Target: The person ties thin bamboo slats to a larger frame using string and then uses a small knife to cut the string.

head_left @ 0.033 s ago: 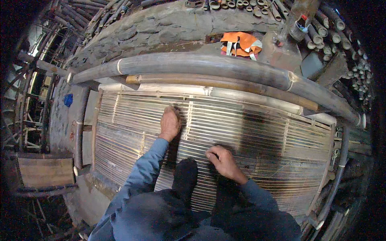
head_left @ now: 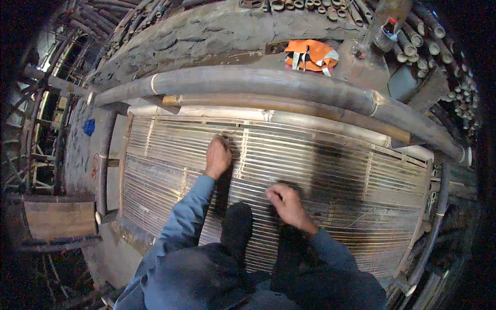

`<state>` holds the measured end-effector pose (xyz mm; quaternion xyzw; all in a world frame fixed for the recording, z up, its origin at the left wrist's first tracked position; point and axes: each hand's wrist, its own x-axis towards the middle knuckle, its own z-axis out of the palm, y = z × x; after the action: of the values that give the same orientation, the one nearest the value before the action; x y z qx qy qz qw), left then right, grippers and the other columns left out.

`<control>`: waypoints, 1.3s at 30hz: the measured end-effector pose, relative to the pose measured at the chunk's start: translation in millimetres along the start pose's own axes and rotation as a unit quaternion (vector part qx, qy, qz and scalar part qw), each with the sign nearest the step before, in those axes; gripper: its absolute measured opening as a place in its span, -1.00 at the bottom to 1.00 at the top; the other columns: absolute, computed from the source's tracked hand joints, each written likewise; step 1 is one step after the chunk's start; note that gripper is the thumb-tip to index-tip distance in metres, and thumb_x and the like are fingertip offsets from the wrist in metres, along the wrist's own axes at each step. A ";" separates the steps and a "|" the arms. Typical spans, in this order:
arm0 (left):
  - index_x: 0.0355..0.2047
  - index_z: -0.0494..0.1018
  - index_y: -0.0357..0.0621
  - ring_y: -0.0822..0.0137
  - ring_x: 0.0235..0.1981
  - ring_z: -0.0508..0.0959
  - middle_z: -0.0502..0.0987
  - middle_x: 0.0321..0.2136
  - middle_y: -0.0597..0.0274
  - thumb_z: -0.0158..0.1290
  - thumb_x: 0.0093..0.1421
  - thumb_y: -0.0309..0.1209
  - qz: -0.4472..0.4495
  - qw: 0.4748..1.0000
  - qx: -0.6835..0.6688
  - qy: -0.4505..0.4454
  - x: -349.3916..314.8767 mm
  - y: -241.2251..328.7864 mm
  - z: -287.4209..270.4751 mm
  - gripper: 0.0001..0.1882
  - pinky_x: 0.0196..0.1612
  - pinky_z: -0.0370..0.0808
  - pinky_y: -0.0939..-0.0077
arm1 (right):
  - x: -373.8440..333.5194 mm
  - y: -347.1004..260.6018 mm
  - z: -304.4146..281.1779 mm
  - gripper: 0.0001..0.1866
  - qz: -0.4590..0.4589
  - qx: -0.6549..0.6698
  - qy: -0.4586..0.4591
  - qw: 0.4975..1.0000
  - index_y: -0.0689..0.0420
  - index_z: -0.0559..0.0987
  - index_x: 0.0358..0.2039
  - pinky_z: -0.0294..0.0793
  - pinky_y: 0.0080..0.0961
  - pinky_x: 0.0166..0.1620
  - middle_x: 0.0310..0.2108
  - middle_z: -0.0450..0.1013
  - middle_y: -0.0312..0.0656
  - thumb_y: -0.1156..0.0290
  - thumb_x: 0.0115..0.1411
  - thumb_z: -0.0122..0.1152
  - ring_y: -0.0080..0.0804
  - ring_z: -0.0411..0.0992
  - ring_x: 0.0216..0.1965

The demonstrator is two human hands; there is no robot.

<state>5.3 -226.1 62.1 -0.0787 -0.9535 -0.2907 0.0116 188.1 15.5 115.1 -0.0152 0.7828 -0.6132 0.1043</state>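
Note:
A wide panel of thin bamboo slats lies in front of me inside a bamboo frame. My left hand is closed at the far middle part of the slats, just left of a pale woven lashing that crosses them. What its fingers grip is hidden. Nearer and to the right, my right hand is over the slats with thumb and forefinger curled toward each other. Anything in that pinch is too small to tell. My dark-clad foot rests on the panel between my arms.
A thick grey bamboo pole runs along the panel's far side, with a brown pole below it. Orange cloth lies beyond. Stacked bamboo stands far right. On the left is a small bamboo bench.
The fingers of my right hand have shifted very slightly. My left hand stays at the same place on the slats.

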 end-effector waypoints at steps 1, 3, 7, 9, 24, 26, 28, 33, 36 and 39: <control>-0.34 0.49 -0.29 0.07 -0.48 0.53 0.51 -0.50 0.02 0.03 0.17 -0.44 -0.071 0.989 -0.123 -0.032 -0.2 6.4 -5.1 -0.86 -0.37 0.52 0.18 | 8.4 3.5 -0.1 -0.73 0.024 0.017 0.015 0.999 0.28 0.56 -0.18 0.46 -0.29 -0.07 -0.26 0.53 0.04 0.30 0.33 0.11 -0.14 0.52 -0.19; -0.35 0.54 -0.25 0.39 -0.70 0.41 0.48 -0.66 0.26 -0.11 0.27 -0.40 -0.314 0.891 -0.266 -0.190 -23.0 31.5 -16.9 -0.75 -0.64 0.39 0.44 | 32.2 9.0 0.4 -0.62 0.098 0.079 0.019 0.992 0.25 0.55 -0.07 0.46 -0.31 -0.05 -0.13 0.55 0.00 0.17 0.37 0.09 -0.21 0.52 -0.15; -0.31 0.53 -0.23 0.42 -0.55 0.46 0.50 -0.52 0.23 -0.06 0.39 -0.29 -0.049 0.850 -0.343 -0.398 -125.2 110.5 -21.0 -0.72 -0.48 0.42 0.46 | 77.2 8.3 -5.1 -0.43 0.218 0.485 -0.123 0.838 0.16 0.48 0.11 0.48 -0.26 -0.05 0.09 0.48 -0.02 -0.09 0.38 0.02 -0.22 0.51 -0.07; -0.21 0.55 -0.24 0.36 -0.32 0.55 0.56 -0.33 0.16 0.04 0.37 -0.24 0.000 0.826 -0.319 -0.465 -152.7 120.4 -32.0 -0.72 -0.24 0.50 0.41 | 74.6 2.2 -22.8 -0.51 0.200 0.507 -0.133 0.828 0.19 0.56 -0.01 0.49 -0.41 -0.14 -0.07 0.53 -0.13 0.00 0.32 0.14 -0.41 0.49 -0.19; -0.08 0.49 -0.12 -0.02 0.03 0.46 0.54 -0.13 0.01 0.07 0.29 -0.13 0.322 0.898 -0.095 -0.283 -58.6 185.8 -42.6 -0.64 0.18 0.30 0.08 | -59.2 -54.8 -111.4 -0.81 0.085 0.138 0.050 0.986 0.25 0.67 -0.27 0.43 -0.57 -0.21 -0.35 0.59 -0.27 0.39 0.26 0.22 -0.59 0.46 -0.32; -0.25 0.50 -0.14 -0.03 -0.11 0.50 0.54 -0.28 0.03 0.06 0.29 -0.12 0.326 0.884 -0.086 -0.324 -52.0 178.1 -38.6 -0.68 0.07 0.36 0.09 | -66.9 -51.6 -117.4 -0.80 0.081 0.106 0.029 0.991 0.25 0.67 -0.27 0.42 -0.57 -0.22 -0.34 0.59 -0.26 0.38 0.27 0.20 -0.59 0.46 -0.33; -0.40 0.47 -0.15 -0.03 -0.25 0.52 0.51 -0.42 0.04 0.05 0.30 -0.11 0.323 0.881 -0.061 -0.340 -43.7 167.8 -35.6 -0.66 -0.02 0.40 0.10 | -75.1 -49.9 -128.9 -0.80 0.114 0.089 0.050 0.988 0.25 0.67 -0.27 0.42 -0.56 -0.22 -0.34 0.59 -0.26 0.38 0.27 0.20 -0.59 0.46 -0.34; -0.49 0.44 -0.19 -0.08 -0.37 0.52 0.47 -0.51 0.01 0.04 0.31 -0.11 0.319 0.891 -0.092 -0.309 -13.7 143.1 -35.5 -0.60 -0.20 0.43 0.06 | -74.8 -59.4 -134.3 -0.79 0.113 0.041 0.073 0.990 0.26 0.67 -0.27 0.41 -0.56 -0.25 -0.38 0.58 -0.25 0.38 0.27 0.19 -0.60 0.45 -0.35; -0.51 0.44 -0.20 -0.11 -0.39 0.51 0.46 -0.55 0.00 0.05 0.31 -0.12 0.358 0.883 -0.123 -0.277 10.3 118.9 -42.4 -0.60 -0.22 0.43 0.09 | -69.6 -73.7 -130.6 -0.80 0.124 0.042 0.124 0.984 0.27 0.67 -0.27 0.42 -0.57 -0.26 -0.40 0.58 -0.24 0.40 0.27 0.19 -0.59 0.46 -0.35; -0.50 0.49 -0.20 -0.08 -0.45 0.48 0.46 -0.59 0.02 0.08 0.29 -0.14 0.355 0.873 -0.088 -0.321 16.0 90.8 -45.8 -0.62 -0.22 0.46 0.14 | -71.2 -92.9 -111.2 -0.83 0.128 0.022 0.157 0.979 0.29 0.67 -0.27 0.43 -0.59 -0.26 -0.39 0.59 -0.21 0.47 0.25 0.19 -0.57 0.46 -0.35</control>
<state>2.6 -175.0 151.3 -0.5019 -0.7830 -0.3084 -0.1997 227.8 109.7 240.0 0.1840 0.7714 -0.6064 0.0584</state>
